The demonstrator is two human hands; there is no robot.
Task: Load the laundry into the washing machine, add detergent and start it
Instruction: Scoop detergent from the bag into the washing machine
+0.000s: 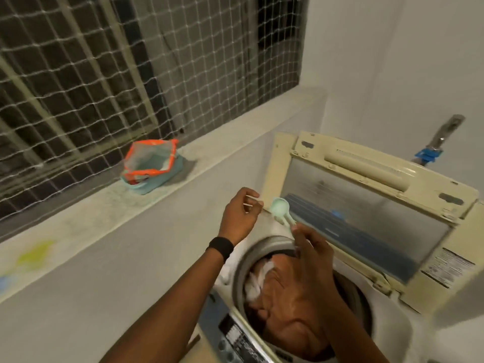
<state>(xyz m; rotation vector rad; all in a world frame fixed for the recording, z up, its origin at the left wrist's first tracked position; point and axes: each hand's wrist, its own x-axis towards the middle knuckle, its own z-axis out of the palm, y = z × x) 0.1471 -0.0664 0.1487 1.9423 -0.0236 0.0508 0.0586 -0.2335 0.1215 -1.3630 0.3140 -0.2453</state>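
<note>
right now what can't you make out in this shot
All in the head view:
scoop: motion blur hides whether it holds detergent.
left hand: blurred, so it is unclear whether it holds anything.
laundry: partly hidden behind the right hand.
control panel: labels blurred, cut off by the bottom edge.
lid sticker: print too small to read.

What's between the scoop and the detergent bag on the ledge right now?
In the head view, the left hand hovers between the scoop and the detergent bag; beyond it, only bare ledge.
</note>
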